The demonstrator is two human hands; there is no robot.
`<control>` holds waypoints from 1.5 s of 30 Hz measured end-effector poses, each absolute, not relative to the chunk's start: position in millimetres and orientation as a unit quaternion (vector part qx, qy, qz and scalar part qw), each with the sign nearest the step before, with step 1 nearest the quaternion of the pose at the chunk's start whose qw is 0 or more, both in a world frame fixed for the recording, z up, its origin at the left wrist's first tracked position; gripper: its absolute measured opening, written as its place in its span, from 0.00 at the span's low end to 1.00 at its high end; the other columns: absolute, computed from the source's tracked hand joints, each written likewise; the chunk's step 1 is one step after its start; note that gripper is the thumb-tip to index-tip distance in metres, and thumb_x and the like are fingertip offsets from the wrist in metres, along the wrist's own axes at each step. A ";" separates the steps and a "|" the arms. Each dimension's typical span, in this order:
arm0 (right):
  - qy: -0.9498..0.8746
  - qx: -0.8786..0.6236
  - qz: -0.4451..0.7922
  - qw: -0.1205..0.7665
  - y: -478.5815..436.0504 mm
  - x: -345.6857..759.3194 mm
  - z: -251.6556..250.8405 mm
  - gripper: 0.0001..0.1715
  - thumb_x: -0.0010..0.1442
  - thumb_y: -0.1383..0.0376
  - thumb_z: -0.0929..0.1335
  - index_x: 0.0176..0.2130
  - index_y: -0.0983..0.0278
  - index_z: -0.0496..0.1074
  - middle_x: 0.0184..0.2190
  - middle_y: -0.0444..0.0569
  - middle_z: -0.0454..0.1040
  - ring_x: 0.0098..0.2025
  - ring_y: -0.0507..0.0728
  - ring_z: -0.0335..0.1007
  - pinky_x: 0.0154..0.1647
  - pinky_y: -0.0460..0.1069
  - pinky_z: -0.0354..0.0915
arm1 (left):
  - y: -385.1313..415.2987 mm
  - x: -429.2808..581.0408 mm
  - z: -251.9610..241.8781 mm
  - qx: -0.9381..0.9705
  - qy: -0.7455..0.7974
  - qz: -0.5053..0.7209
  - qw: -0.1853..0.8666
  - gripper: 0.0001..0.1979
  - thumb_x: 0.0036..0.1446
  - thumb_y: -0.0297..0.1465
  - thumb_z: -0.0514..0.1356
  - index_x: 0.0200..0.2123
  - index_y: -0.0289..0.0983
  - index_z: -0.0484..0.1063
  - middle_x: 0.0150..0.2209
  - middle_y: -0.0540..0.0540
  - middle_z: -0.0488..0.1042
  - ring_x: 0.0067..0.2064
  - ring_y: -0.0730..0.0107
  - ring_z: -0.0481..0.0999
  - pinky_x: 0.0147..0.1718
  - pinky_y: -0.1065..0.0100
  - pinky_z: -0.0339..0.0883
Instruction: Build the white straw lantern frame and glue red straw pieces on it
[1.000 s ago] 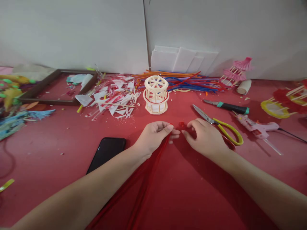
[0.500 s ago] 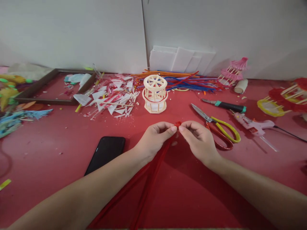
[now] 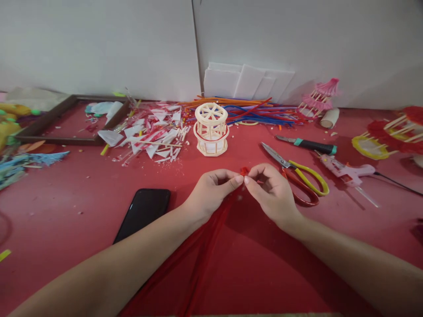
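My left hand [image 3: 209, 191] and my right hand [image 3: 269, 191] meet at the middle of the red table, both pinched on the far end of a bunch of red pipe cleaners [image 3: 211, 233]. The bunch runs back from my fingertips toward my body, between my forearms. A small curled red tip [image 3: 244, 171] sticks up where thumbs and forefingers touch. Just beyond the hands stands a small cream wooden cage-like frame [image 3: 211, 129].
Yellow-and-red scissors [image 3: 299, 174] lie right of my right hand, then a craft knife [image 3: 307, 144] and a pink glue gun [image 3: 346, 173]. A black phone [image 3: 143, 213] lies by my left forearm. Paper scraps [image 3: 152, 134], coloured pipe cleaners [image 3: 257, 112] and a brown frame [image 3: 59, 121] sit farther back.
My right hand moved left from near the scissors and joined my left hand at the red bunch's tip. Both now pinch it together.
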State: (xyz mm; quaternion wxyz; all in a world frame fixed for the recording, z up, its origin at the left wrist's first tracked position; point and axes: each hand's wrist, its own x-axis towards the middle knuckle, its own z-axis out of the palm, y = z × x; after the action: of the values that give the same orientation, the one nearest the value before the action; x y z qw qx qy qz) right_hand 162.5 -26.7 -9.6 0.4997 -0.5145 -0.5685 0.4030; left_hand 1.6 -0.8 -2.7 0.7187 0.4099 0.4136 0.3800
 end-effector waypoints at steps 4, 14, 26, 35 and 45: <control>-0.665 -0.447 0.336 0.495 -21.8 172.4 -11.1 0.13 0.64 0.65 0.68 0.50 0.57 0.72 0.38 0.46 0.72 0.39 0.51 0.72 0.35 0.45 0.71 | 0.0 2.0 0.4 0.336 0.396 0.361 0.774 0.20 0.42 0.40 0.76 0.30 0.32 0.76 0.28 0.50 0.76 0.30 0.75 0.76 0.33 0.70 0.72; -0.802 -0.370 0.104 0.457 -12.2 185.7 -8.3 0.17 0.64 0.67 0.70 0.53 0.57 0.75 0.41 0.49 0.79 0.42 0.54 0.77 0.42 0.49 0.75 | 2.3 0.3 1.4 0.289 0.377 0.333 0.814 0.20 0.39 0.38 0.78 0.29 0.32 0.76 0.28 0.50 0.77 0.30 0.75 0.77 0.34 0.71 0.76; -0.817 -0.330 0.103 0.461 -13.8 184.3 -15.0 0.26 0.63 0.73 0.69 0.59 0.60 0.70 0.46 0.52 0.77 0.47 0.53 0.75 0.49 0.47 0.73 | 4.9 -2.5 0.1 0.329 0.367 0.316 0.811 0.19 0.41 0.39 0.77 0.29 0.32 0.77 0.27 0.50 0.77 0.28 0.77 0.76 0.32 0.73 0.73; -0.735 -0.383 0.325 0.455 -10.7 189.0 -9.6 0.13 0.65 0.63 0.69 0.49 0.56 0.78 0.44 0.50 0.79 0.46 0.55 0.77 0.47 0.50 0.74 | 0.3 -0.8 1.2 0.383 0.377 0.308 0.785 0.22 0.43 0.44 0.75 0.28 0.32 0.75 0.24 0.51 0.73 0.27 0.77 0.72 0.32 0.71 0.71; -0.734 -0.363 0.370 0.438 -7.5 192.3 -5.9 0.05 0.65 0.64 0.69 0.36 0.61 0.76 0.35 0.47 0.75 0.39 0.52 0.73 0.42 0.49 0.70 | -1.7 -0.7 0.4 0.362 0.380 0.248 0.814 0.23 0.39 0.46 0.76 0.27 0.33 0.75 0.25 0.49 0.75 0.27 0.76 0.72 0.31 0.71 0.69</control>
State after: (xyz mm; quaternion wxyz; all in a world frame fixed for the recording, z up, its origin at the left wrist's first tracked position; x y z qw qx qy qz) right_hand 192.3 -7.5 -5.9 0.4385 -0.3632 -0.7341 0.3701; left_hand -0.7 -1.7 0.4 0.8143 0.3621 0.3797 0.2483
